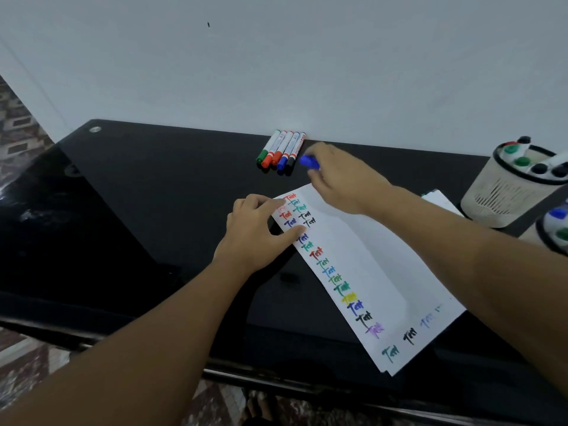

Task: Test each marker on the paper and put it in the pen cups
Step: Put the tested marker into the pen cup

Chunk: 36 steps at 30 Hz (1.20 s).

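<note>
A white paper (378, 265) lies on the black table, covered with a column of coloured "Test" marks along its left edge. My left hand (258, 232) presses on the paper's top left corner with straight fingers. My right hand (341, 176) hovers above the paper's far end and grips a blue-capped marker (309, 162), of which only the blue end shows. Several markers (281, 149) with green, red, blue and black caps lie side by side at the wall. Two pen cups, a cream one (504, 192) and another (550, 232) at the frame's right edge, hold markers.
The black glossy table (138, 195) stands against a white wall. A second white sheet (442, 201) peeks out beside the cream cup. A patterned floor shows at the left and below the table's front edge.
</note>
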Each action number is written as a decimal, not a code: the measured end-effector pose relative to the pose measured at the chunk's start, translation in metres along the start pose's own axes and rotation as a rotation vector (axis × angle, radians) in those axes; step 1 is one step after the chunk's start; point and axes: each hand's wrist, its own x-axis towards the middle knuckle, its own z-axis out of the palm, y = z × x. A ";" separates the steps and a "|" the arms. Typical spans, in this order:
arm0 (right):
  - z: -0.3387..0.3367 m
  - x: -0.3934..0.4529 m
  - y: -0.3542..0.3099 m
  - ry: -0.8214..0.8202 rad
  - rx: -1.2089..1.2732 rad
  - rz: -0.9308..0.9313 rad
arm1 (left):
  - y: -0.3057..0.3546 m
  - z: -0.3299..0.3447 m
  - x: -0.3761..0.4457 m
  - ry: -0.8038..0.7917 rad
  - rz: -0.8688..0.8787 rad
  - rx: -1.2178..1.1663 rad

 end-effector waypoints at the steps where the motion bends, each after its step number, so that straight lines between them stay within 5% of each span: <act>1: 0.000 -0.007 -0.001 -0.056 0.012 0.033 | 0.001 -0.001 0.000 0.000 -0.001 0.000; 4: -0.001 -0.025 -0.004 -0.199 -0.081 0.047 | 0.003 -0.002 0.000 -0.002 0.001 0.009; 9: -0.002 -0.044 -0.011 -0.207 -0.347 -0.003 | 0.005 -0.004 -0.002 0.010 0.035 0.040; 28: 0.001 -0.056 -0.029 -0.215 -0.329 0.034 | 0.006 -0.004 -0.007 0.094 0.325 0.146; 36: -0.016 -0.075 -0.020 -0.111 0.382 0.311 | 0.006 -0.002 -0.005 0.063 0.149 0.066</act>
